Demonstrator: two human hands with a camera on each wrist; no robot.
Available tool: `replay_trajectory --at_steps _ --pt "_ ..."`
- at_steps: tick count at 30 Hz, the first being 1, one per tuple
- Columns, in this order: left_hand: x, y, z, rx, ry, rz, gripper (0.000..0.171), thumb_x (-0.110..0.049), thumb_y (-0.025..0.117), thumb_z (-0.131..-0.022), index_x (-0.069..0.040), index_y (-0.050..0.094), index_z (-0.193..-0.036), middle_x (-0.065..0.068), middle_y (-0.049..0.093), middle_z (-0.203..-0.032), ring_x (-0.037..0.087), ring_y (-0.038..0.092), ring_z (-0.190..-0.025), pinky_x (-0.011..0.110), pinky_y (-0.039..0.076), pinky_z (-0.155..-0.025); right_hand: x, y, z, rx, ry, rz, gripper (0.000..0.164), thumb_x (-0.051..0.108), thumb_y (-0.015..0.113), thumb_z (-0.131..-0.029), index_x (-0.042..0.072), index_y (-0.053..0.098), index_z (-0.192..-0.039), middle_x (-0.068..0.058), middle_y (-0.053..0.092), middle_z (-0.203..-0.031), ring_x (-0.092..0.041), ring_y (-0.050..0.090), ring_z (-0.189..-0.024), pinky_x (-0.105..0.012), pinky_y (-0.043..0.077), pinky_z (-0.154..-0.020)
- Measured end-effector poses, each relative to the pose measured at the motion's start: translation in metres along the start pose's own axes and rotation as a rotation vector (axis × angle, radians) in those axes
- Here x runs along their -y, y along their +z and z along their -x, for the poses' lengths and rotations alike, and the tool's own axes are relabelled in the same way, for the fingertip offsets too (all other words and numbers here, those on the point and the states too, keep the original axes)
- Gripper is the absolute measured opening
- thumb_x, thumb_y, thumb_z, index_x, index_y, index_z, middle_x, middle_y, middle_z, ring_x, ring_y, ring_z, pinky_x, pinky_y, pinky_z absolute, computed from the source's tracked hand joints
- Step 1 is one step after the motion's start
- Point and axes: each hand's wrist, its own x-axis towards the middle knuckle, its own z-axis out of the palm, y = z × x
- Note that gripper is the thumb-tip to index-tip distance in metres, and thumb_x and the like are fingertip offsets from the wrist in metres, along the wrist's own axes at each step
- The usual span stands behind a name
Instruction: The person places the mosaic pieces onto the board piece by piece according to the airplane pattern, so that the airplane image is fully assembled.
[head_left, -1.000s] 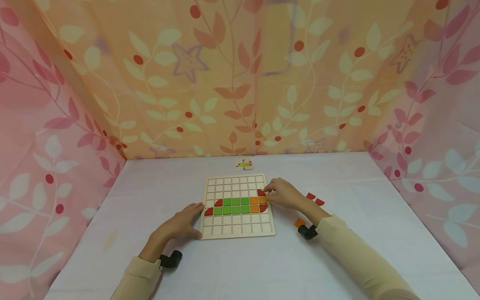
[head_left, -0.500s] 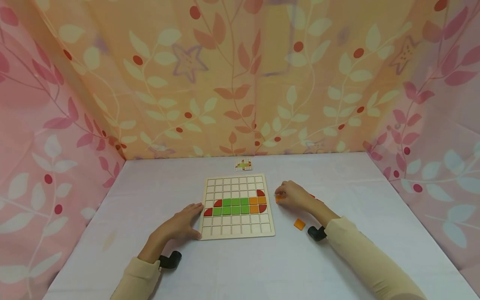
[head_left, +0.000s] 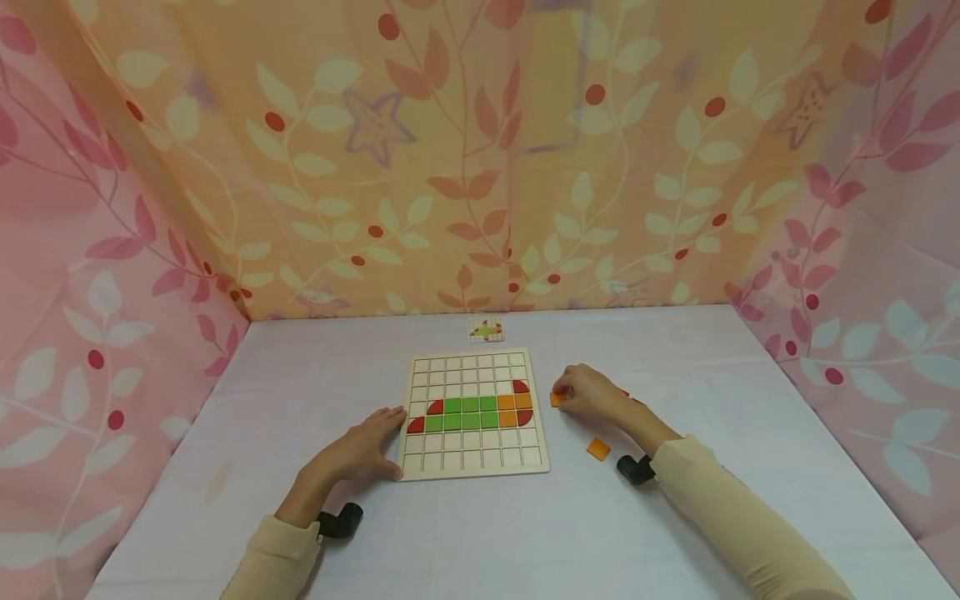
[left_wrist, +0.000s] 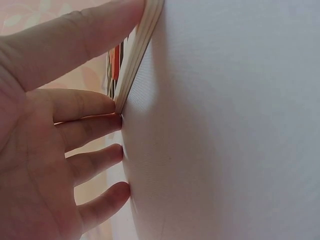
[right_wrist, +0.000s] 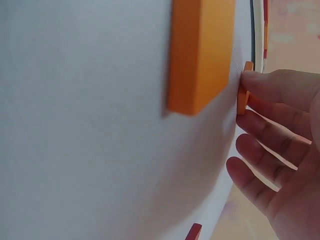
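A pale wooden grid board (head_left: pixel 465 461) lies on the table with green square tiles (head_left: pixel 470 405), orange squares (head_left: pixel 507 410) and red rounded pieces (head_left: pixel 437 407) in its cells. Against its left edge rests my left hand (head_left: pixel 367 443); in the left wrist view its thumb (left_wrist: pixel 75 42) and nearly straight fingers touch the board's rim. To the right of the board, my right hand (head_left: pixel 588 392) pinches an orange square tile (right_wrist: pixel 243 92) between thumb and fingertips, low at the tabletop. Another orange tile (head_left: pixel 597 449) lies nearer the person.
Red pieces (head_left: pixel 638 402) lie partly hidden behind the right forearm. A small pattern card (head_left: pixel 486 329) sits beyond the board. Flowered cloth walls (head_left: pixel 480 167) enclose the white-covered table (head_left: pixel 300 358) at the back and sides.
My right hand has moved right, from the board's right edge to the orange tile on the table, and now pinches it. The left hand has stayed at the board.
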Motion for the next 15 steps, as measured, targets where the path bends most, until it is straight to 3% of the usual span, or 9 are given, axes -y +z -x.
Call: replay_trajectory --at_steps 15 --pt "-0.0025 -0.0007 -0.0001 0.004 -0.01 0.001 0.094 -0.019 0.085 -0.071 -0.004 0.036 -0.15 0.014 0.032 -0.159 0.039 0.023 -0.148 0.063 0.023 -0.115 0.0007 0.0027 -0.0003 -0.004 0.04 -0.027 0.021 0.012 0.077 -0.08 0.006 0.076 -0.1 -0.002 0.064 -0.09 -0.015 0.051 -0.08 -0.029 0.047 -0.074"
